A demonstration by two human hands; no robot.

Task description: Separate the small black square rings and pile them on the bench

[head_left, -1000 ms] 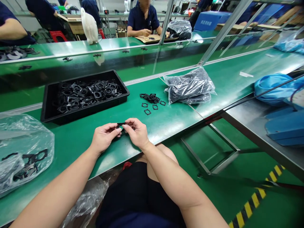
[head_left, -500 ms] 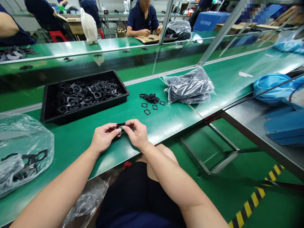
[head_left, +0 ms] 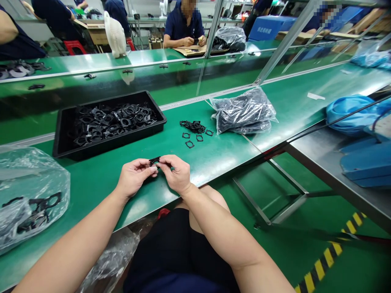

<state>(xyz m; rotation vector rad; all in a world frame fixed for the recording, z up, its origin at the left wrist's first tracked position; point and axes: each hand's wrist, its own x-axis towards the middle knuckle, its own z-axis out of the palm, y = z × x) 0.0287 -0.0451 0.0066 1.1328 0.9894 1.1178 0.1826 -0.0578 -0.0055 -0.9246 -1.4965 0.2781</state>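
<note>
Between my two hands is a small black plastic part [head_left: 154, 160], mostly covered by fingers. My left hand [head_left: 133, 176] pinches its left side, thumb toward me. My right hand [head_left: 177, 171] grips the right side with thumb and forefinger. Both hands are just above the near edge of the green table [head_left: 104, 179]. Beyond them lies a pile of thin black ring frames [head_left: 193, 126], with several single ones in front of it. A black tray [head_left: 110, 147] full of black ring-shaped parts stands to the left of the pile.
At the left is a clear plastic bag [head_left: 33, 171] holding black parts. A filled plastic bag [head_left: 244, 110] lies right of the pile. A metal side table [head_left: 317, 162] carries blue items. Behind a low divider, a co-worker [head_left: 185, 28] sits at the opposite bench.
The black part has tilted slightly, its right end higher, and my fingers have shifted a little on it. The objects on the table have stayed put.
</note>
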